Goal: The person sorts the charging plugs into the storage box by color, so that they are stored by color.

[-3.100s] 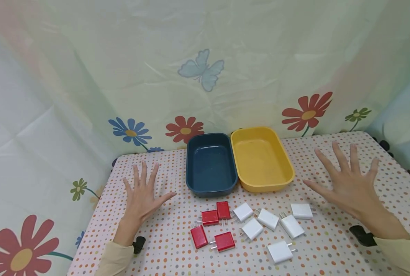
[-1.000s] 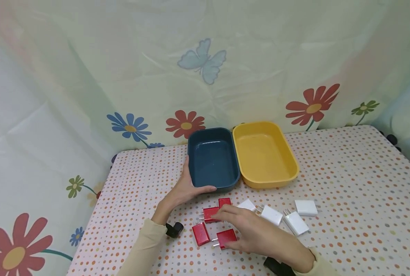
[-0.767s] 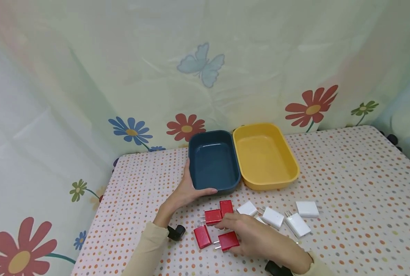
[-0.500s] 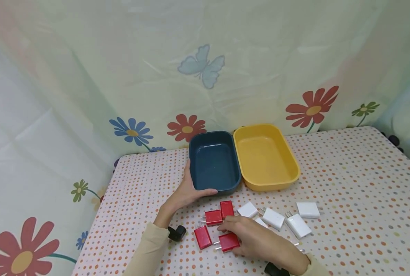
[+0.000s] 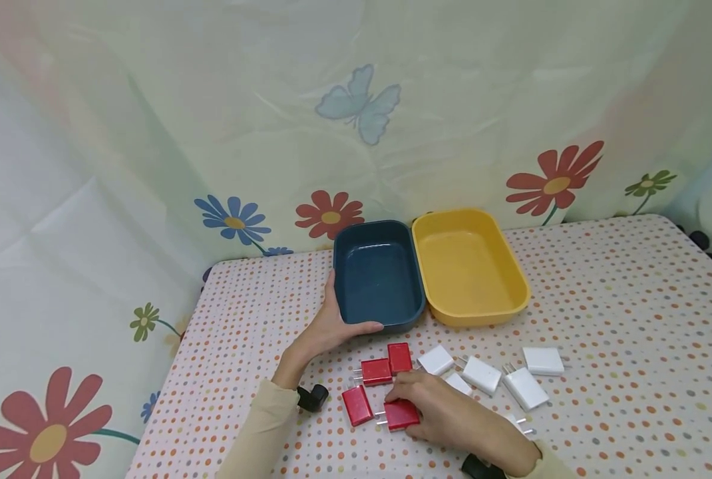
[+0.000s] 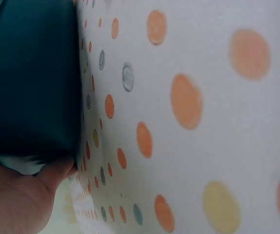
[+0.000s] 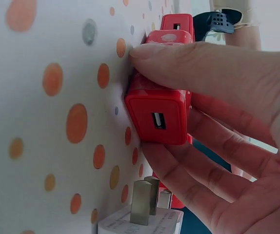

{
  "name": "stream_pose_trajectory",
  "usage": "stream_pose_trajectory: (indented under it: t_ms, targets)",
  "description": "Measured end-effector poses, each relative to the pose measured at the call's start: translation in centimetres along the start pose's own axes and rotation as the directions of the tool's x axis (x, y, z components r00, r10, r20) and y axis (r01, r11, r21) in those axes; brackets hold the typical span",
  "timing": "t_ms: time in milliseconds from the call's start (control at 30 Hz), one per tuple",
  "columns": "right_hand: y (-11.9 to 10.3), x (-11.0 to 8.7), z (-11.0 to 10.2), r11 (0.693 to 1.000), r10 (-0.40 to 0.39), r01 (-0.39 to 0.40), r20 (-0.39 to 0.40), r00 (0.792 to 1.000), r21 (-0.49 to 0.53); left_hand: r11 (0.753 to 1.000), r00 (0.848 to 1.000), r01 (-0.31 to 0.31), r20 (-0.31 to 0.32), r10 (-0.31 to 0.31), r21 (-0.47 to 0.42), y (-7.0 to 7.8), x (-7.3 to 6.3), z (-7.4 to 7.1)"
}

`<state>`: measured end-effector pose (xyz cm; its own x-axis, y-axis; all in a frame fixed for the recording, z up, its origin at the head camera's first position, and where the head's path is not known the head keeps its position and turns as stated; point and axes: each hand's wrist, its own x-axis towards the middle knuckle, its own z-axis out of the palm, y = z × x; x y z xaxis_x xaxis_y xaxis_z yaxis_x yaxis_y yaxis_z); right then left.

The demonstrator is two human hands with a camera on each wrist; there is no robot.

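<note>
My left hand (image 5: 325, 327) holds the near left corner of the dark blue tray (image 5: 380, 283), thumb along its front wall and fingers along its left side. In the left wrist view the tray's wall (image 6: 32, 83) fills the left edge. My right hand (image 5: 442, 407) pinches a red plug-in charger (image 5: 401, 416), its metal prongs pointing left. The right wrist view shows the thumb over this charger (image 7: 157, 114) and fingers on its other side, its USB port facing the camera. More red chargers, one nearer (image 5: 357, 406) and two farther back (image 5: 376, 371), lie close by.
A yellow tray (image 5: 472, 273) stands right of the blue one, both against the back curtain. Several white chargers (image 5: 482, 376) lie right of the red ones, partly behind my right hand. Dotted cloth (image 5: 619, 319) covers the table.
Both hands were spread apart above the table; the left has come to the blue tray and the right to the red chargers. Lately the right fingers have closed on the near red charger.
</note>
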<state>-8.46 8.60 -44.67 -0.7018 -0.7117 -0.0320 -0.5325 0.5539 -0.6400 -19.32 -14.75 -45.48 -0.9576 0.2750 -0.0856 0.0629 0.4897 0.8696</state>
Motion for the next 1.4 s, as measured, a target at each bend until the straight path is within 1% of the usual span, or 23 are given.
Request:
stream_pose_trajectory:
  t_ms: [200,367,467,567,667,800,933,1000,1033,1133,1200,1333,1400]
  targets:
    - [-0.2,-0.1,0.0,1.000,-0.006,0.005,-0.013,1.000,-0.007,1.000,1.000,0.000,-0.004,0.000,-0.009,0.0,0.1,0.0]
    - [-0.7,-0.5,-0.6,0.999,0.006,-0.008,-0.049,0.999,-0.038,1.000,1.000,0.023,-0.006,-0.023,-0.003,0.0,0.1,0.0]
    - [-1.3,-0.8,-1.6,0.998,0.011,-0.017,-0.090,0.996,-0.064,0.999,0.999,0.032,-0.001,-0.032,0.003,0.1,0.0,0.1]
    - [-1.9,-0.6,-3.1,0.995,-0.005,-0.007,-0.124,0.992,-0.098,0.999,0.999,0.037,0.003,-0.037,0.007,0.1,0.0,0.1]
    - [-2.5,-0.2,-4.8,0.990,-0.043,0.023,-0.144,0.989,-0.136,0.999,0.999,0.042,0.003,-0.042,0.004,0.1,0.0,0.0]
    - [-3.0,0.8,-7.5,0.984,-0.095,0.063,-0.193,0.977,-0.166,0.999,0.999,0.040,0.015,-0.040,-0.004,0.1,0.1,-0.1]
    - [-3.2,2.1,-9.7,0.980,-0.146,0.099,-0.281,0.948,-0.174,1.000,0.999,0.019,0.042,-0.019,-0.001,0.2,0.2,-0.1]
    - [-3.0,2.9,-10.5,0.979,-0.158,0.107,-0.310,0.937,-0.176,1.000,0.998,0.006,0.055,-0.005,-0.014,0.2,0.2,-0.2]
    - [-2.9,3.4,-10.7,0.979,-0.155,0.101,-0.318,0.936,-0.178,1.000,0.998,0.000,0.060,0.001,-0.023,0.2,0.2,-0.2]
    - [-2.6,4.9,-11.2,0.979,-0.133,0.072,-0.326,0.936,-0.191,0.998,0.997,-0.028,0.068,0.032,-0.064,0.1,0.3,-0.2]
    - [-2.3,5.9,-11.3,0.982,-0.109,0.050,-0.327,0.939,-0.183,0.996,0.997,-0.040,0.064,0.045,-0.074,0.0,0.3,-0.3]
    - [-1.3,7.7,-10.8,0.990,-0.071,0.025,-0.338,0.938,-0.138,0.996,0.997,-0.045,0.056,0.050,-0.079,0.0,0.4,-0.2]
    - [-0.7,8.5,-10.3,0.993,-0.055,0.015,-0.344,0.937,-0.118,0.997,0.998,-0.037,0.051,0.040,-0.070,0.0,0.3,-0.2]
